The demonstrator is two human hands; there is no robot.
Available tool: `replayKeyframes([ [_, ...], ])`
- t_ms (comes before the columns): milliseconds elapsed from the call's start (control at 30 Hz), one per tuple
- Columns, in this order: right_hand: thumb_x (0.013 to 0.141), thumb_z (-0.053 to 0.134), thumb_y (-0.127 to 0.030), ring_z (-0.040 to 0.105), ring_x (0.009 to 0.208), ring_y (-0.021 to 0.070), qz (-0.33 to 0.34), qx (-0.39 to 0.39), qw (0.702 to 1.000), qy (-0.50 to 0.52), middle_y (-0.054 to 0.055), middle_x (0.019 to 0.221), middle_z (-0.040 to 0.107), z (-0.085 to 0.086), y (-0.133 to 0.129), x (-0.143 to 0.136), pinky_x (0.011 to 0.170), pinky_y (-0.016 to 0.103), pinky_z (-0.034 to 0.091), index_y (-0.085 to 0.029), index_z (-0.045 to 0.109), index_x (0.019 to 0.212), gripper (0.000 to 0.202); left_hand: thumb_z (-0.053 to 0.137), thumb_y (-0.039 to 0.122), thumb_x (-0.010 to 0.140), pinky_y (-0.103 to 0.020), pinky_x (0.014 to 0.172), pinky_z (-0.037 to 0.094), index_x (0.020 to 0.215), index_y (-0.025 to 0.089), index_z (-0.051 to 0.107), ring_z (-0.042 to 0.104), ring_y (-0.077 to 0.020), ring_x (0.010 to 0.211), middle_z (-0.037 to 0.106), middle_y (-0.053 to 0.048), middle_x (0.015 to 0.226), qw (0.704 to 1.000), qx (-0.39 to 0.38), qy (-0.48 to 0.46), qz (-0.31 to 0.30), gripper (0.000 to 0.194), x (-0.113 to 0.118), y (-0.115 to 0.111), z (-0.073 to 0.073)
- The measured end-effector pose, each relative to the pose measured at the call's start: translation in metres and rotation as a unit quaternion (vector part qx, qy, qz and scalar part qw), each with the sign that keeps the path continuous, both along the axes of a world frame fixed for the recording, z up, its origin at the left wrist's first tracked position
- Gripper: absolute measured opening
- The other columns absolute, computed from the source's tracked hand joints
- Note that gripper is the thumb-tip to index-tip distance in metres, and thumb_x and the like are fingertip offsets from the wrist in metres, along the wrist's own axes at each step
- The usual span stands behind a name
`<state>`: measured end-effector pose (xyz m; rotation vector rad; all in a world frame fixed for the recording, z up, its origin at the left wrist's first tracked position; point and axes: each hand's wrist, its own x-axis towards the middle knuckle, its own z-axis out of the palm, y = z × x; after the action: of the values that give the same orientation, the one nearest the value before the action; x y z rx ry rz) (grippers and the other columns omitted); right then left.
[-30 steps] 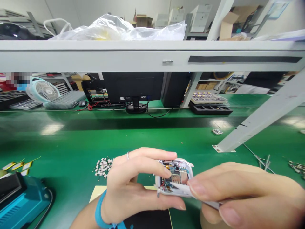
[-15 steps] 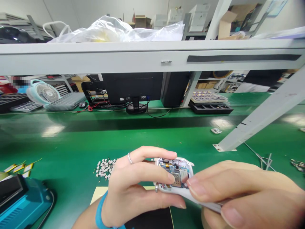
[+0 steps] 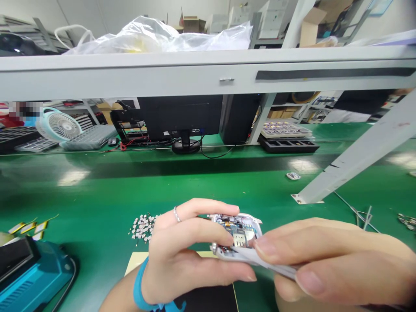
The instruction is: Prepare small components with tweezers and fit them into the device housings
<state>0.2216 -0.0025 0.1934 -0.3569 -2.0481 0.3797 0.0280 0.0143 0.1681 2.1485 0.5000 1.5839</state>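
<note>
My left hand (image 3: 185,247), with a ring and a blue wristband, grips a small white device housing (image 3: 253,218) by its edges. The housing lies open side up and shows a circuit board (image 3: 239,239) with a metal card slot. One left finger rests on the board. My right hand (image 3: 331,264) is closed around pale, pointed tweezers (image 3: 276,266). Their tip reaches over the near edge of the housing, close to the left fingertip. Whether the tip touches a part cannot be made out.
Small pale components (image 3: 143,228) lie heaped left of my hands. A teal machine (image 3: 42,273) and yellow-edged battery cells (image 3: 40,227) are further left. A slanted post (image 3: 354,156) stands at right, near thin metal tools (image 3: 359,214). A monitor (image 3: 185,117) stands behind.
The tweezers have swung left, so their tip now shows over the near edge of the board. My left finger has drawn back slightly from the card slot.
</note>
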Motion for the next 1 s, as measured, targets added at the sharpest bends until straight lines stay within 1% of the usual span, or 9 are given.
replayKeyframes([
  [133, 0.073, 0.062, -0.022, 0.064, 0.075, 0.0181, -0.018, -0.010, 1.000, 0.022, 0.002, 0.094, 0.065, -0.005, -0.008, -0.003, 0.062, 0.022, 0.055, -0.026, 0.066, 0.083, 0.012, 0.072, 0.030, 0.059, -0.020, 0.063, 0.054, 0.074, 0.014, 0.057, 0.064, -0.0146, 0.073, 0.065, -0.007, 0.088, 1.000, 0.013, 0.003, 0.001, 0.026, -0.001, 0.000, 0.001],
  [267, 0.069, 0.065, -0.023, 0.064, 0.072, 0.0174, -0.064, -0.031, 0.992, 0.100, 0.000, 0.090, 0.066, -0.007, -0.011, -0.008, 0.060, 0.020, 0.055, -0.028, 0.066, 0.079, 0.011, 0.071, 0.031, 0.060, -0.019, 0.061, 0.054, 0.073, 0.014, 0.057, 0.064, -0.0148, 0.072, 0.065, -0.007, 0.088, 1.000, 0.014, 0.004, 0.002, 0.025, 0.000, 0.000, 0.001],
  [333, 0.070, 0.064, -0.020, 0.064, 0.074, 0.0187, -0.031, -0.034, 0.997, 0.068, 0.001, 0.093, 0.065, -0.006, -0.007, -0.003, 0.062, 0.022, 0.056, -0.028, 0.066, 0.082, 0.014, 0.070, 0.032, 0.061, -0.019, 0.061, 0.054, 0.073, 0.015, 0.057, 0.064, -0.0152, 0.073, 0.065, -0.007, 0.088, 1.000, 0.010, 0.004, 0.003, 0.025, 0.000, 0.000, 0.001],
  [400, 0.072, 0.061, -0.017, 0.064, 0.077, 0.0203, 0.022, -0.031, 0.999, -0.007, 0.003, 0.095, 0.065, -0.006, -0.002, 0.005, 0.064, 0.022, 0.056, -0.025, 0.065, 0.091, 0.021, 0.070, 0.033, 0.061, -0.019, 0.062, 0.054, 0.073, 0.015, 0.057, 0.064, -0.0153, 0.075, 0.066, -0.007, 0.088, 1.000, 0.007, 0.005, 0.006, 0.025, 0.000, 0.000, 0.001],
  [467, 0.073, 0.061, -0.015, 0.064, 0.078, 0.0213, 0.043, -0.026, 0.997, -0.057, 0.006, 0.095, 0.065, -0.007, 0.001, 0.013, 0.065, 0.022, 0.056, -0.022, 0.063, 0.098, 0.026, 0.070, 0.033, 0.061, -0.019, 0.062, 0.054, 0.073, 0.015, 0.057, 0.064, -0.0148, 0.074, 0.066, -0.007, 0.088, 1.000, 0.005, 0.006, 0.009, 0.025, 0.000, 0.000, 0.001],
  [633, 0.073, 0.062, -0.016, 0.064, 0.078, 0.0206, -0.003, -0.017, 1.000, -0.020, 0.005, 0.094, 0.065, -0.015, -0.001, 0.013, 0.060, 0.020, 0.056, -0.022, 0.062, 0.101, 0.029, 0.069, 0.034, 0.062, -0.020, 0.061, 0.054, 0.072, 0.015, 0.057, 0.064, -0.0147, 0.073, 0.066, -0.008, 0.087, 1.000, 0.008, 0.009, 0.016, 0.025, 0.000, 0.000, 0.003],
  [833, 0.073, 0.060, -0.014, 0.064, 0.079, 0.0199, 0.017, -0.017, 0.998, -0.052, 0.005, 0.096, 0.064, -0.014, 0.000, 0.016, 0.061, 0.019, 0.056, -0.023, 0.058, 0.108, 0.036, 0.069, 0.034, 0.062, -0.020, 0.062, 0.054, 0.072, 0.015, 0.057, 0.064, -0.0146, 0.072, 0.066, -0.008, 0.087, 1.000, 0.016, 0.015, 0.011, 0.025, 0.000, 0.001, 0.003],
  [900, 0.074, 0.060, -0.017, 0.064, 0.078, 0.0197, 0.010, -0.008, 0.998, -0.057, 0.005, 0.093, 0.066, -0.015, 0.000, 0.017, 0.060, 0.019, 0.056, -0.024, 0.059, 0.105, 0.032, 0.069, 0.034, 0.061, -0.020, 0.062, 0.054, 0.072, 0.015, 0.056, 0.064, -0.0145, 0.072, 0.066, -0.008, 0.088, 1.000, 0.013, 0.014, 0.009, 0.025, 0.000, 0.001, 0.002],
  [1000, 0.076, 0.059, -0.021, 0.064, 0.076, 0.0193, -0.035, 0.007, 0.999, -0.023, 0.003, 0.084, 0.068, -0.017, -0.003, 0.015, 0.059, 0.020, 0.056, -0.025, 0.063, 0.097, 0.022, 0.070, 0.033, 0.061, -0.019, 0.062, 0.054, 0.072, 0.015, 0.056, 0.064, -0.0145, 0.073, 0.066, -0.007, 0.088, 1.000, 0.005, 0.009, 0.008, 0.026, 0.000, 0.001, 0.002],
])
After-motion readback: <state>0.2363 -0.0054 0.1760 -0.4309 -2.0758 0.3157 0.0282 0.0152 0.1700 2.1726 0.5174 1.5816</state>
